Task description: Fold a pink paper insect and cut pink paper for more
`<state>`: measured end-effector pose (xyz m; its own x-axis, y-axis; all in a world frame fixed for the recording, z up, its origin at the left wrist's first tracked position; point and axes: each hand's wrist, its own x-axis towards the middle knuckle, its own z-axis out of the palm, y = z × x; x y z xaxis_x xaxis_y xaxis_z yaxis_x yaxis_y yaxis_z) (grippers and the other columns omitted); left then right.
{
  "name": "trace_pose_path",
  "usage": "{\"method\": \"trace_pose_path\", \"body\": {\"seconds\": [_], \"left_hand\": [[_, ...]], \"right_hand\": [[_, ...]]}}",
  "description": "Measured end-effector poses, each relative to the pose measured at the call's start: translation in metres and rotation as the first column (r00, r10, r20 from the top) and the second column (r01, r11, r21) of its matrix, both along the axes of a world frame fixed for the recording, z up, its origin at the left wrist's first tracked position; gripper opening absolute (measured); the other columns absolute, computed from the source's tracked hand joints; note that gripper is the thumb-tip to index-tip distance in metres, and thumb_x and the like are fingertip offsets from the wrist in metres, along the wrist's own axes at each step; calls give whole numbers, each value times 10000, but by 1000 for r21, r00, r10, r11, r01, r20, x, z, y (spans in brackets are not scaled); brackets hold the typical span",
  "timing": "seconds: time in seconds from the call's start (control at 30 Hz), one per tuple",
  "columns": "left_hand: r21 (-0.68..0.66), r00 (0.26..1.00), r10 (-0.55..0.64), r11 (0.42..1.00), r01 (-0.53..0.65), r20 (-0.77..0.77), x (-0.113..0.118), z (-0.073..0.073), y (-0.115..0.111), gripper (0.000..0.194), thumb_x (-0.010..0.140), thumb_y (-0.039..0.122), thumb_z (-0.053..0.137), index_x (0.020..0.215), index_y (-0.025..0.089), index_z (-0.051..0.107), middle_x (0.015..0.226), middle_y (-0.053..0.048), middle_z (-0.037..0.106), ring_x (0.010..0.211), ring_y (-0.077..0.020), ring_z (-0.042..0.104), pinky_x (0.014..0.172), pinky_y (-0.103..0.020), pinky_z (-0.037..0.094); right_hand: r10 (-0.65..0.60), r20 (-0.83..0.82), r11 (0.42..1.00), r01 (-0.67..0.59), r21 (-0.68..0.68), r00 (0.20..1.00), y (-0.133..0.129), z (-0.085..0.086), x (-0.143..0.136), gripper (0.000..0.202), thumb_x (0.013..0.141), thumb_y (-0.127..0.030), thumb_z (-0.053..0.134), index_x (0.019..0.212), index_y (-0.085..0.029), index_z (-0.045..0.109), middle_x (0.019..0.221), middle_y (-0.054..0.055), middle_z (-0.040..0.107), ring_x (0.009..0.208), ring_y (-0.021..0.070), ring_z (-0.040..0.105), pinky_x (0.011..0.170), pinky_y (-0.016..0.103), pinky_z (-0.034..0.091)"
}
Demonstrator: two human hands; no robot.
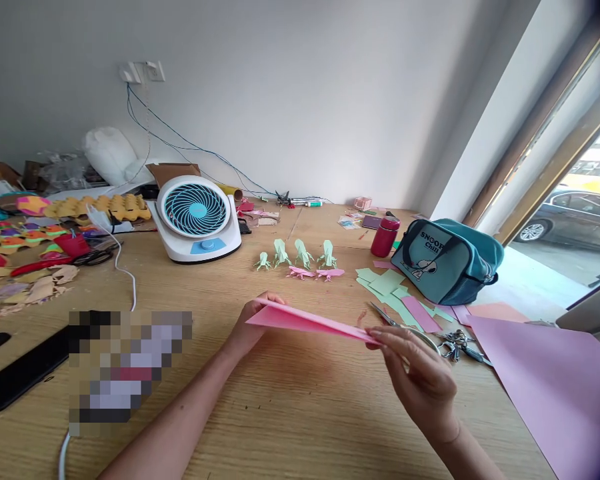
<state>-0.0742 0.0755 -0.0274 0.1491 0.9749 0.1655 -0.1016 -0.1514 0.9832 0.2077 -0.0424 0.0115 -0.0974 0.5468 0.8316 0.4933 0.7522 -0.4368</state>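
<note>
A folded sheet of pink paper [300,319] is held level above the wooden table, its layers parted a little along the near edge. My left hand [260,313] grips the paper's left end from behind, with the fingers partly hidden by it. At the other end, the thumb and fingers of my right hand [420,373] pinch the narrow corner. Beneath and behind my right hand lie scissors [384,315], partly covered by it. Beyond the paper stand several green folded paper figures [303,253] and two pink ones [330,273].
A white fan [195,213] stands at the back left. Green and pink paper pieces [387,283], keys [457,343], a red bottle [385,237] and a teal bag [445,260] are on the right, beside a large pink sheet [550,380]. A black phone-like slab [25,373] lies left.
</note>
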Motion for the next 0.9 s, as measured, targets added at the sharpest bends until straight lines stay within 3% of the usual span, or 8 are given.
{"method": "trace_pose_path", "body": {"seconds": [0.13, 0.3, 0.4, 0.57, 0.67, 0.73, 0.8, 0.9], "left_hand": [[-111, 974, 107, 990, -86, 199, -2, 0, 1, 550, 726, 418, 729, 1222, 204, 628, 1131, -80, 717, 980, -245, 675, 811, -315, 503], [-328, 950, 41, 942, 66, 310, -18, 2, 1, 505, 783, 567, 651, 1005, 118, 713, 880, -124, 766, 833, -302, 721, 746, -402, 553], [-383, 939, -36, 907, 175, 343, -27, 7, 2, 562, 804, 644, 581, 927, 115, 723, 807, -129, 762, 784, -308, 730, 710, -409, 562], [-376, 936, -118, 893, 247, 333, -23, 9, -1, 269, 724, 317, 792, 911, 133, 730, 856, -98, 775, 749, -228, 734, 693, -294, 552], [-392, 937, -145, 880, 269, 318, -18, 8, -5, 243, 710, 289, 808, 889, 141, 737, 832, -82, 775, 712, -200, 725, 694, -287, 554], [-404, 935, -176, 866, 296, 308, -16, 8, -8, 248, 706, 303, 812, 888, 149, 742, 830, -74, 774, 716, -193, 722, 699, -286, 553], [-418, 931, -219, 846, 330, 292, -13, 11, -12, 265, 697, 317, 818, 886, 146, 746, 835, -80, 774, 722, -197, 721, 702, -292, 550], [-429, 922, -297, 820, 379, 247, -7, 16, -18, 323, 682, 347, 827, 904, 126, 749, 858, -109, 770, 733, -212, 717, 706, -304, 540]], "right_hand": [[90, 280, 995, -96, 9, 956, -5, -6, -8, 426, 857, 23, 560, 1218, -197, 611, 1188, 121, 672, 1045, 197, 654, 848, 303, 537], [187, 418, 982, -167, -85, 889, -2, -15, -10, 335, 895, -59, 554, 1215, -159, 580, 1239, 155, 633, 1112, 204, 618, 884, 304, 524], [212, 406, 976, -176, -125, 889, 1, -15, -8, 276, 910, -112, 536, 1177, -153, 594, 1197, 156, 640, 1097, 216, 619, 881, 321, 527], [216, 315, 972, -173, -160, 924, 2, -13, -9, 275, 913, -132, 523, 1164, -203, 608, 1126, 116, 643, 1025, 215, 627, 849, 342, 527], [86, 74, 971, -67, -228, 994, 5, -14, -11, 303, 925, -210, 538, 1227, -228, 562, 1145, 114, 596, 917, 201, 621, 785, 351, 530], [-17, -110, 933, -24, -359, 994, 9, -14, -10, 369, 927, -310, 561, 1285, -244, 501, 1157, 103, 577, 792, 167, 605, 717, 334, 529], [-63, -227, 847, -68, -527, 972, 15, -14, -8, 427, 923, -417, 560, 1304, -243, 475, 1122, 85, 594, 745, 153, 591, 670, 305, 520], [-47, -272, 682, -168, -712, 961, 22, -12, -3, 376, 907, -527, 539, 1039, -185, 622, 859, 39, 626, 687, 153, 561, 582, 259, 465]]}}
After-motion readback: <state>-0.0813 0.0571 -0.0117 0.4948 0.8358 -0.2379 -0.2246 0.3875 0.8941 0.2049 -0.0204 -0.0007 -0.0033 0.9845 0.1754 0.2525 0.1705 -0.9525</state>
